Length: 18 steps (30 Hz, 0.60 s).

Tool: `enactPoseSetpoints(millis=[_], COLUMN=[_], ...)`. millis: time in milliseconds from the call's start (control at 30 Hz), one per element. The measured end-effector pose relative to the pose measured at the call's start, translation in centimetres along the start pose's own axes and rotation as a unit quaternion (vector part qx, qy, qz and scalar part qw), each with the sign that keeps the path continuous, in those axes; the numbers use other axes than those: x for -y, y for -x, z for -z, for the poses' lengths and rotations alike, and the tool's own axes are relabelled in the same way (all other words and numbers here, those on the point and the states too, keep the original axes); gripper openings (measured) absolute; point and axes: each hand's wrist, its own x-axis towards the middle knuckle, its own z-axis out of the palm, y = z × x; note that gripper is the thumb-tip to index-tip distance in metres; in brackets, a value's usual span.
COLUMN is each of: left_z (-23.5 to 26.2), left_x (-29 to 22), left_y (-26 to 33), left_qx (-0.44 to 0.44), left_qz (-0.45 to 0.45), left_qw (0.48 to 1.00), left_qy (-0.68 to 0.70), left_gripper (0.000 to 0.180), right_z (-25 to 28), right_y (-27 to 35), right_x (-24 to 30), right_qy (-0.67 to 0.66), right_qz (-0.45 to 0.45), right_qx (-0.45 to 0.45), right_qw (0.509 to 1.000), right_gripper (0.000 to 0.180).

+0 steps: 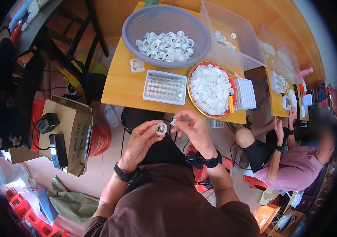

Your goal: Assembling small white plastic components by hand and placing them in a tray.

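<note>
Over my lap, my left hand (144, 136) pinches a small round white plastic housing (161, 129) with metal parts showing inside. Close to its right, my right hand (192, 128) holds a small white plastic piece (173, 123) between thumb and fingertips; the two pieces are apart. On the table ahead, a white tray (164, 100) carries rows of small round silvery cells. Beside it stands a red round plate with a gold rim (192, 96), heaped with small white plastic pieces (211, 89). An orange-handled tool (231, 103) rests at the plate's right edge.
A grey basin (127, 37) of white ring-shaped parts (166, 46) and a clear bin (239, 23) stand at the table's back. White trays (246, 94) are stacked at the right. A cardboard box (72, 138) sits left. A person in pink (294, 166) works at the right.
</note>
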Motion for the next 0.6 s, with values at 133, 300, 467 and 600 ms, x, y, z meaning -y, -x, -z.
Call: enactPoseSetpoints(millis=[133, 300, 467, 600], left_z=[0.2, 0.2, -0.2, 0.0], left_x=[0.0, -0.1, -0.4, -0.3], left_y=[0.0, 0.0, 0.2, 0.3], left_qx=[0.001, 0.003, 0.01, 0.027], left_qz=[0.0, 0.002, 0.014, 0.019], left_qw=[1.0, 1.0, 1.0, 0.999], left_qy=[0.01, 0.022, -0.003, -0.02], left_gripper=[0.026, 0.025, 0.025, 0.025], right_z=[-0.8, -1.5, -2.2, -2.1], right_y=[0.3, 0.6, 0.6, 0.4], right_x=[0.8, 1.3, 1.9, 1.8], right_qy=[0.033, 0.064, 0.131, 0.218], right_qz=[0.038, 0.051, 0.088, 0.165], right_qx=[0.027, 0.036, 0.054, 0.073], right_qw=[0.998, 0.996, 0.986, 0.959], right_gripper=[0.014, 0.014, 0.014, 0.013])
